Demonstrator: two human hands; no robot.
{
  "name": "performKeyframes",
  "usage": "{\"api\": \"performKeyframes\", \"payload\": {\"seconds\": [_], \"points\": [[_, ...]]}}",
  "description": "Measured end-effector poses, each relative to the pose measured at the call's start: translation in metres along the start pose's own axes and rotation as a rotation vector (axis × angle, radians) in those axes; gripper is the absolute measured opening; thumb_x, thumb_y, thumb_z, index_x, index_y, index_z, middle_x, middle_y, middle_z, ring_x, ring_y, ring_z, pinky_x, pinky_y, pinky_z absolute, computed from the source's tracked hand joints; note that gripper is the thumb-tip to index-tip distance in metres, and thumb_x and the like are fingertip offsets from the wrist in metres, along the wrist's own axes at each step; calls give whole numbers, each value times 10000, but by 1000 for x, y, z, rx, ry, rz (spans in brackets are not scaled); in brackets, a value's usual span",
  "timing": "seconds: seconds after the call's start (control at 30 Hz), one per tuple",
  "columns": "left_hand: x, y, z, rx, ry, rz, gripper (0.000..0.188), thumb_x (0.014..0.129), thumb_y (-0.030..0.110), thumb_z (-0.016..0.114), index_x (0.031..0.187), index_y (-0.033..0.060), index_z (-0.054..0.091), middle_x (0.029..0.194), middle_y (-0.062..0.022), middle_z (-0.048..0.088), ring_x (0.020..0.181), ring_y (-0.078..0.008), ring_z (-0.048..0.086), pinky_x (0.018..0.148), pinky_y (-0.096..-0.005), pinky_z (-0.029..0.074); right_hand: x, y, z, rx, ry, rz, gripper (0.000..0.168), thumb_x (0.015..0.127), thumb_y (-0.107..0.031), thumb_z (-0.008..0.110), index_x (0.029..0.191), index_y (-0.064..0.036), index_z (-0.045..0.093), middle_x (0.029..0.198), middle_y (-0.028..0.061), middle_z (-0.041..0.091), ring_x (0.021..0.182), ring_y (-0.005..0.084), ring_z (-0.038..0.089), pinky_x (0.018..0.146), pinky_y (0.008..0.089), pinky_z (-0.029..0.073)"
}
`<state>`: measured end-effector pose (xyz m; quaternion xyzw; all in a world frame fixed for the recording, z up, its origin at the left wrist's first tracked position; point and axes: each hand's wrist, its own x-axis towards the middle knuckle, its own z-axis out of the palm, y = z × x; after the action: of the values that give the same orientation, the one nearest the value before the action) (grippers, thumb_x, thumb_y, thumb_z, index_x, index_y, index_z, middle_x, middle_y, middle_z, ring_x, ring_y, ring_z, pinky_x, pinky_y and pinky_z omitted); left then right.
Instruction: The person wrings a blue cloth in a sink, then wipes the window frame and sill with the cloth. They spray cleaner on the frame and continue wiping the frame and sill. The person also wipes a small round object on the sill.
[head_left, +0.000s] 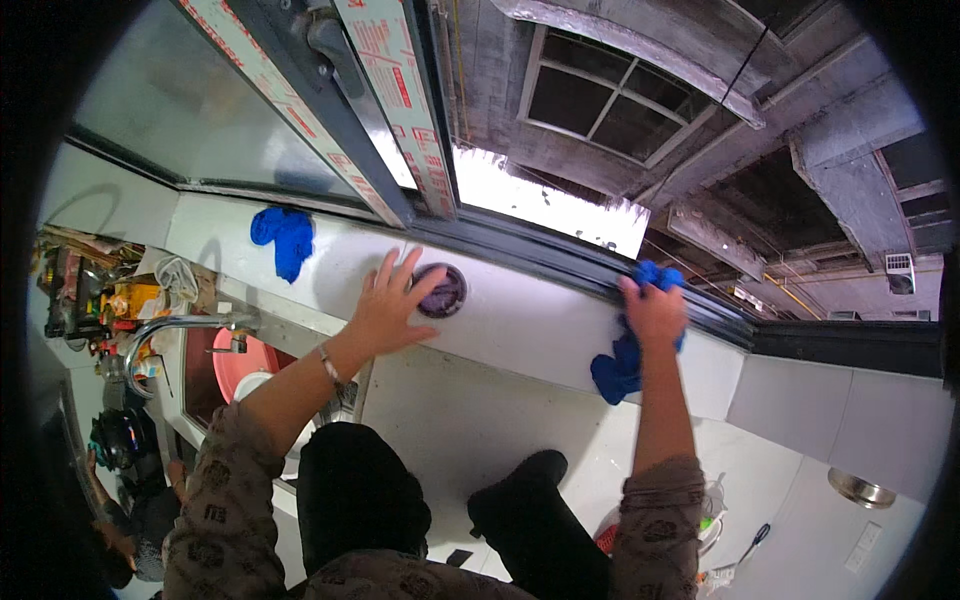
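Note:
My right hand (656, 311) grips a blue cloth (622, 367) at the sliding window's dark lower track (551, 251). Part of the cloth bunches above the fingers, and the rest trails over the white sill (510, 337). Fingers spread, my left hand (390, 311) holds nothing and is over the sill beside a dark round bowl (442, 291). Purplish contents show inside the bowl; whether my fingertips touch its rim, I cannot tell. Farther left, a second blue cloth (289, 240) lies crumpled on the sill.
Window sashes (420, 150) bearing printed tape stand upper left; the opening is to their right. A curved faucet (172, 322) and pink basin (240, 360) are at the sink. Cluttered goods (127, 300) line the left counter. Another person (142, 517) is lower left. Scissors (756, 540) lie lower right.

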<state>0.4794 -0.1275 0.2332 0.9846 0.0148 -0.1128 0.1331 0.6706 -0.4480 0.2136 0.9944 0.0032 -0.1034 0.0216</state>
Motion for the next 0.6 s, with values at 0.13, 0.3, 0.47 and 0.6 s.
{"api": "performKeyframes", "payload": {"seconds": [0.13, 0.3, 0.47, 0.6], "points": [[32, 3, 7, 2, 24, 15, 972, 555, 475, 738, 1353, 236, 236, 1380, -126, 230, 1256, -388, 200, 966, -556, 221, -29, -89, -4, 159, 52, -223, 392, 769, -525, 514, 949, -201, 640, 1045, 151, 457, 981, 324, 443, 794, 452, 404], [43, -21, 14, -52, 78, 147, 967, 590, 420, 731, 1358, 140, 216, 1320, -120, 327, 1231, -328, 263, 974, -491, 237, -21, -110, 8, 598, 131, -389, 270, 778, -375, 568, 876, -133, 635, 897, 170, 487, 881, 335, 481, 723, 429, 432], [17, -51, 36, -57, 234, 235, 835, 566, 400, 726, 1245, 60, 378, 1253, -136, 394, 1204, -323, 300, 987, -489, 212, -97, -172, 14, 615, 111, -680, 280, 746, -322, 620, 927, -109, 607, 923, 185, 494, 874, 363, 491, 715, 399, 429], [30, -50, 56, -16, 339, 201, 645, 587, 428, 699, 1078, 46, 530, 1189, -154, 451, 1206, -335, 307, 986, -523, 191, -125, -207, 43, 378, 391, -735, 289, 712, -248, 639, 957, -117, 558, 936, 174, 475, 860, 367, 491, 706, 404, 436]]}}
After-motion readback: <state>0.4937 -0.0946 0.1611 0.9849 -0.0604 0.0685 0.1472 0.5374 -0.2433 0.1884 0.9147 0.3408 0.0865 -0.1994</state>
